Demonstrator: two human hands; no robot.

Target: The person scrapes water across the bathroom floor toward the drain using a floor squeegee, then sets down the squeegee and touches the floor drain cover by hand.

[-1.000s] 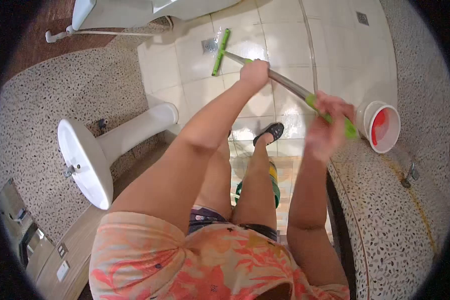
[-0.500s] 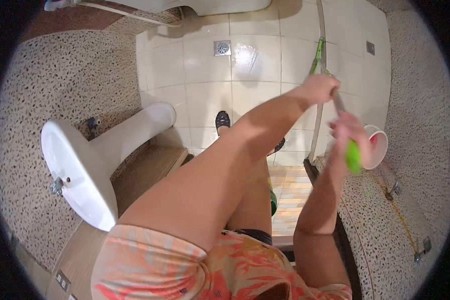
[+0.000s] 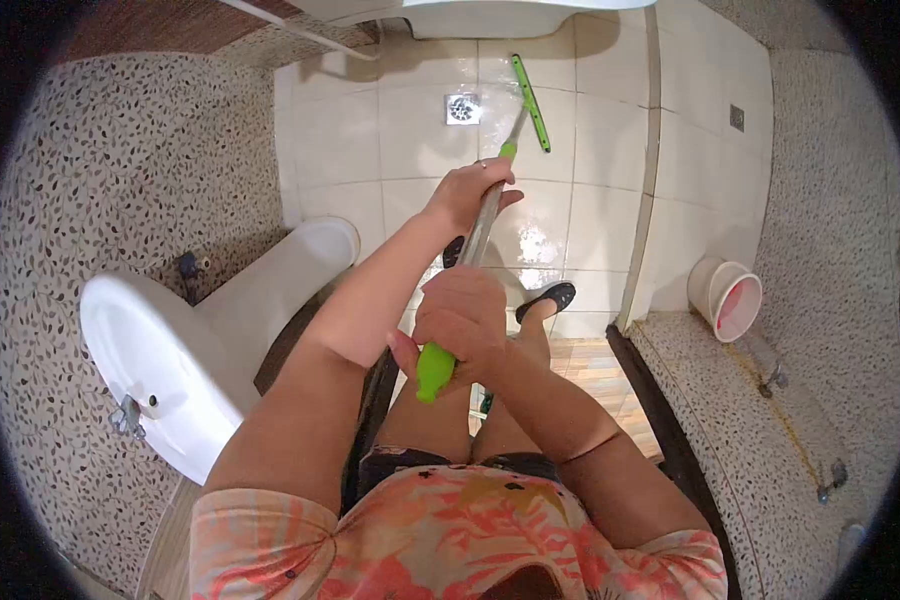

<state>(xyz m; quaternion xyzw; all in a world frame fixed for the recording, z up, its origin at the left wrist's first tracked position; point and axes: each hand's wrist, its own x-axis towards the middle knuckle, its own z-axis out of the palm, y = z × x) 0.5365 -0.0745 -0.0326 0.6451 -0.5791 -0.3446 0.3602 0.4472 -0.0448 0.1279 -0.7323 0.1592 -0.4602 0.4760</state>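
Note:
Both of my hands are wrapped around the pole of a floor squeegee (image 3: 482,226). My left hand (image 3: 470,192) grips the lower pole, just behind the green joint near the head. Closer to my body, my right hand (image 3: 462,322) is closed around the top end, with the green handle tip poking out below it. The long green squeegee blade (image 3: 531,105) rests on wet white floor tiles, right of the square metal floor drain (image 3: 461,109).
A white pedestal sink (image 3: 135,330) stands on the left. White buckets (image 3: 705,283) sit at the right wall beside a tap (image 3: 775,377). A raised strip (image 3: 654,100) crosses the floor, with a second drain (image 3: 737,117) beyond it. A white fixture (image 3: 510,18) is at the top.
The squeegee has swung from the right, near the raised strip, leftward to beside the drain. Both hands moved left with it, keeping their hold.

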